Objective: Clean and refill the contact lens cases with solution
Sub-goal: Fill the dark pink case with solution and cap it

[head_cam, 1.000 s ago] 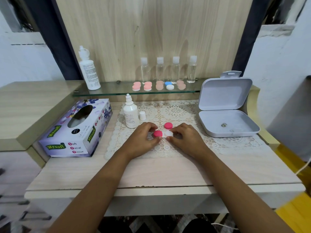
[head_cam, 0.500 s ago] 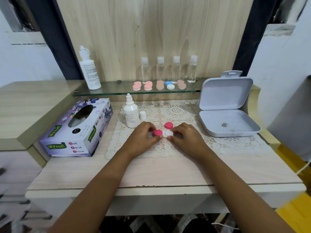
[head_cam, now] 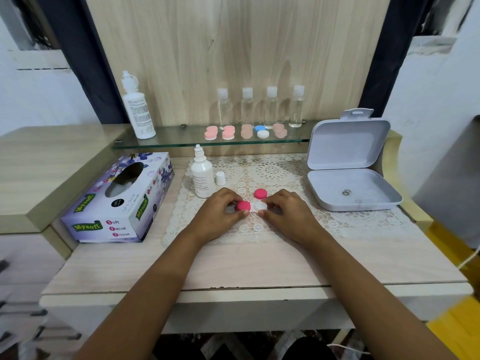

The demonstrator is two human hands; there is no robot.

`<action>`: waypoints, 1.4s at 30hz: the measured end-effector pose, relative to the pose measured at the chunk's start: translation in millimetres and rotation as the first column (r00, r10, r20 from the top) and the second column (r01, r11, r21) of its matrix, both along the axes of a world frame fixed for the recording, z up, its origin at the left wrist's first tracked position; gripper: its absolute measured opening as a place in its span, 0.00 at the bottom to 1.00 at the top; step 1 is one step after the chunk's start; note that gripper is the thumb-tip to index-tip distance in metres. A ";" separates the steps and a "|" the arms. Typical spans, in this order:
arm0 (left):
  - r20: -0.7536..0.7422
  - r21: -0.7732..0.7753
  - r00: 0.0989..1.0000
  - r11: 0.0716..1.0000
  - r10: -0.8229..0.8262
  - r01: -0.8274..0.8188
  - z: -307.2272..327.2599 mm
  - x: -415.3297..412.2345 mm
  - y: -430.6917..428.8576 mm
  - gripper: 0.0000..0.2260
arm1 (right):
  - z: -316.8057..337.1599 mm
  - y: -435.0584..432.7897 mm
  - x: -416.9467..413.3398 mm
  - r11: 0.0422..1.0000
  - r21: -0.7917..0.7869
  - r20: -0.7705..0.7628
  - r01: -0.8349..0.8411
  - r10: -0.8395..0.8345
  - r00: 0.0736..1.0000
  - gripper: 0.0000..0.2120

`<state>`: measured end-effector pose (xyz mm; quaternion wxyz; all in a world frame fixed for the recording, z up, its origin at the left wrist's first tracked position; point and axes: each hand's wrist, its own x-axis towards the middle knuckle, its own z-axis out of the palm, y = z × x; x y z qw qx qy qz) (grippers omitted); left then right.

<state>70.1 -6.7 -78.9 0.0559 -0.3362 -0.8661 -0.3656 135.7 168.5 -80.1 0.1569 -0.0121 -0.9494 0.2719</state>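
- Pink on white: a person's left hand point(head_cam: 218, 213) pinches the pink round cap point(head_cam: 243, 205) that sits on the left well of a white plastic contact lens case point(head_cam: 260, 207), with thumb and fingertips curled round the cap.
- Opposite it, the right hand point(head_cam: 288, 216) pinches the case's bare white right end, whose well is uncovered. Whether that well holds liquid cannot be told.
- The case lies between the two hands on a cream lace mat point(head_cam: 272, 172), near the middle of a pale wooden table point(head_cam: 259, 263).
- A second pink round cap point(head_cam: 260, 194) lies loose on the mat just behind the case, apart from both hands.
- A small white plastic dropper bottle point(head_cam: 202, 178) stands upright at the mat's back left. Its little white cap point(head_cam: 220, 178) is off and stands just to its right. The print on the label is too small to read.
- Left of the mat, a purple flowered tissue box point(head_cam: 117, 203) carries the brand "Mysoft" on green badges and the words "Soft Facial Tissue".
- On the right, a pale grey hinged plastic box point(head_cam: 348, 152) stands open with its lid upright. A small metal ring point(head_cam: 346, 192) lies in its base.
- Behind, a glass shelf point(head_cam: 181, 140) holds a tall white bottle point(head_cam: 137, 113) whose label cannot be read.
- Four clear bottles with white caps point(head_cam: 247, 107) stand in a row on the same shelf.
- In front of them sits a line of five lens cases point(head_cam: 228, 133): two pale pink, two peach and one blue and white.
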 end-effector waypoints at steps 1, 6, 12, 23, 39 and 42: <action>-0.002 -0.001 1.000 1.000 -0.007 0.007 0.5 0.2 -0.6 0.11 | 0.0 0.1 -0.1 1.000 0.002 -0.002 -0.003 0.003 1.000 0.14; -0.015 -0.007 1.000 1.000 0.005 -0.005 -0.5 0.6 -1.3 0.11 | -0.4 0.4 -0.4 1.000 -0.004 0.008 -0.011 0.011 1.000 0.15; -0.018 -0.003 1.000 1.000 0.026 -0.026 -3.4 0.7 -0.3 0.09 | 11.8 6.3 2.1 0.952 -0.307 0.032 -0.015 0.027 0.999 0.12; -0.005 0.005 1.000 1.000 0.016 -0.016 -3.8 -0.3 -1.0 0.09 | 27.2 19.8 -25.6 0.998 -0.036 0.195 -0.054 0.060 0.979 0.19; 0.017 0.011 1.000 1.000 0.001 -0.002 -4.7 -1.3 -2.4 0.08 | 30.1 23.4 -33.3 0.997 -0.001 0.127 -0.081 0.081 0.989 0.17; 0.021 0.010 1.000 1.000 0.000 -0.001 -4.7 -1.4 -2.4 0.08 | 31.2 23.2 -23.5 0.982 -0.187 0.092 -0.019 0.037 0.995 0.17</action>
